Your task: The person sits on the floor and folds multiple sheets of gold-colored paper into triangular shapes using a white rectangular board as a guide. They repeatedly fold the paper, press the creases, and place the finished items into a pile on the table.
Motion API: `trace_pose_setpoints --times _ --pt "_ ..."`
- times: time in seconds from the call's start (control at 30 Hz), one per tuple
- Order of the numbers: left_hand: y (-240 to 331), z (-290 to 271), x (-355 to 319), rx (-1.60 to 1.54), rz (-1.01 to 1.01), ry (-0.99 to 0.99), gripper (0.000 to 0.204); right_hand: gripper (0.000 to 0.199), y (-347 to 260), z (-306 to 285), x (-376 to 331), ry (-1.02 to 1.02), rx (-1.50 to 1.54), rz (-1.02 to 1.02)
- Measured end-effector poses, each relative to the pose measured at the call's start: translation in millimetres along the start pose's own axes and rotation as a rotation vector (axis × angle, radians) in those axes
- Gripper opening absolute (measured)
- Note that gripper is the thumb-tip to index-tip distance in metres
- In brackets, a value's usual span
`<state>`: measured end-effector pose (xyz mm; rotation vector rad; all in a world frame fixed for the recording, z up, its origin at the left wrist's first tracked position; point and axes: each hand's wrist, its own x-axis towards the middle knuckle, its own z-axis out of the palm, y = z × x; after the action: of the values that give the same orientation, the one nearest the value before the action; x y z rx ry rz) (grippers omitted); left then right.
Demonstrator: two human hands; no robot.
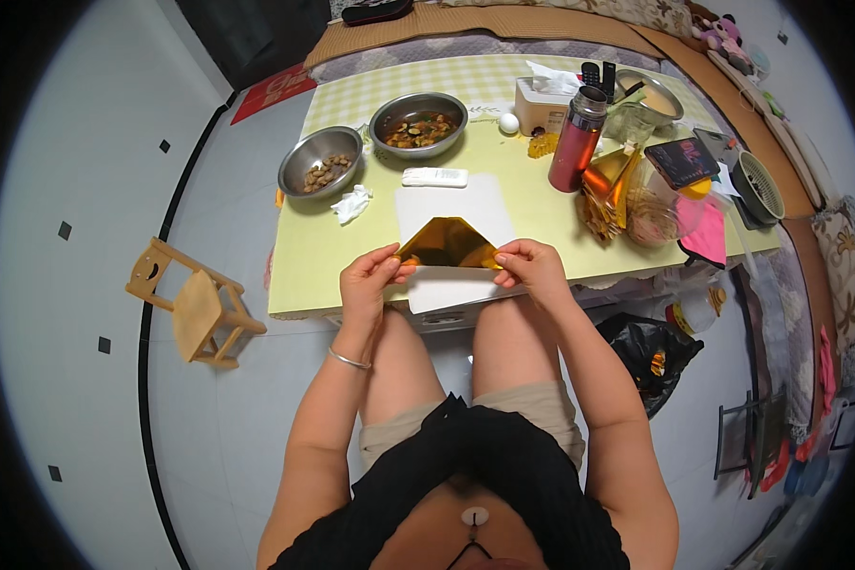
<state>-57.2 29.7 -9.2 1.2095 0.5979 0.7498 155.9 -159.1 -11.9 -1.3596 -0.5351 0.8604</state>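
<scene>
While the person sat at the low yellow-green table (313, 256), both hands held a shiny gold foil sheet folded to a triangle (446, 244), its point aimed away from the body and its long edge toward the lap. The left hand (369, 277) pinched the near left corner between thumb and fingertips; the right hand (532, 268) pinched the near right corner the same way. Both grips were closed on the foil. The sheet sat just above a white rectangular paper backing (451, 204), which lay flat on the table and overhung its near edge between the two wrists.

Judgement on technique: the fold looked mid-crease, so the two pinches ought to stay level with each other; uneven pull from either corner would skew the apex. Foil holds any dent, so pressure from the pads, not the nails, seemed advisable. Sliding outward from the midline toward each pinch would likely set the crease cleanly.

Beyond the grips, past the apex, lay a white oblong remote-like object (434, 177). Further off on the left-hand side stood a steel bowl of brown pieces (320, 162) and a steel bowl of cooked vegetables (418, 124). On the right-hand side stood a red metal flask (577, 141) and a heap of folded gold foil pieces (606, 195). A small wooden stool (195, 306) stood on the floor, well apart from the left elbow.
</scene>
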Motion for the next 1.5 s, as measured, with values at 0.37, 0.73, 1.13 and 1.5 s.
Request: trace_pose_setpoints --times 0.37,0.73,1.13,1.5 --pt "5.4 25.7 13.9 0.267 -0.147 -0.251 0.009 0.01 -11.3 -31.4 -13.7 0.105 -0.419 -0.372" --pt "-21.8 42.0 32.6 0.069 -0.275 -0.121 0.009 0.032 11.4 -64.0 2.6 0.269 -0.051 -0.113" --pt "-51.3 148.2 87.4 0.04 -0.516 -0.093 0.005 0.029 27.2 -46.2 72.3 0.638 0.707 -0.205" --pt "-62.2 187.9 95.0 0.294 -0.488 -0.159 0.012 0.019 28.1 -61.1 97.8 0.537 0.398 -0.037"
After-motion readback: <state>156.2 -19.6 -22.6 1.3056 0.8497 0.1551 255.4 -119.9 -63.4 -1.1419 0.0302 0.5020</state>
